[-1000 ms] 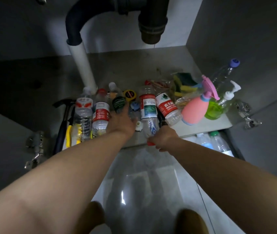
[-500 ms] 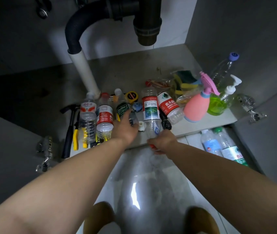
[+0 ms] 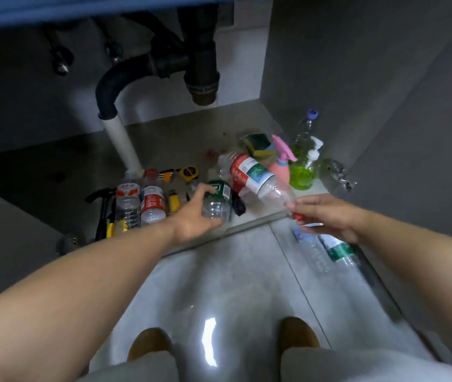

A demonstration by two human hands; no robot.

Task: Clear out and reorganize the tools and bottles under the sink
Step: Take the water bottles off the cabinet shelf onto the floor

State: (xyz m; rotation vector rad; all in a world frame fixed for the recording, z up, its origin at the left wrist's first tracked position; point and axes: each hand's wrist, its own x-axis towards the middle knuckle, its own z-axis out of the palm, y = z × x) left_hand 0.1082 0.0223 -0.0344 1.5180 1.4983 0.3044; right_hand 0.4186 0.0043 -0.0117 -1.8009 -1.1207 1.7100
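My left hand [image 3: 196, 213] grips a clear bottle with a dark green label [image 3: 217, 201] at the front edge of the cabinet floor [image 3: 180, 139]. My right hand [image 3: 327, 216] pinches the red-capped neck of a clear bottle with a red and white label [image 3: 252, 175], which hangs tilted above the shelf edge. Two more water bottles [image 3: 140, 202] lie at the left, by a black hammer [image 3: 100, 205] and yellow-handled pliers [image 3: 111, 226]. A yellow tape measure [image 3: 189, 172] sits behind them.
A pink spray bottle [image 3: 281, 165], a green soap dispenser [image 3: 302, 175], a tall clear bottle [image 3: 303, 133] and sponges [image 3: 258, 144] stand at the right. Two bottles [image 3: 327, 249] lie on the tiled floor below my right hand. Black drain pipes [image 3: 200, 64] and a white pipe [image 3: 122, 142] hang overhead.
My right hand lifted the red-labelled bottle by its neck and moved right. My left hand took hold of the green-labelled bottle and drew it toward the front edge. The camera pulled back.
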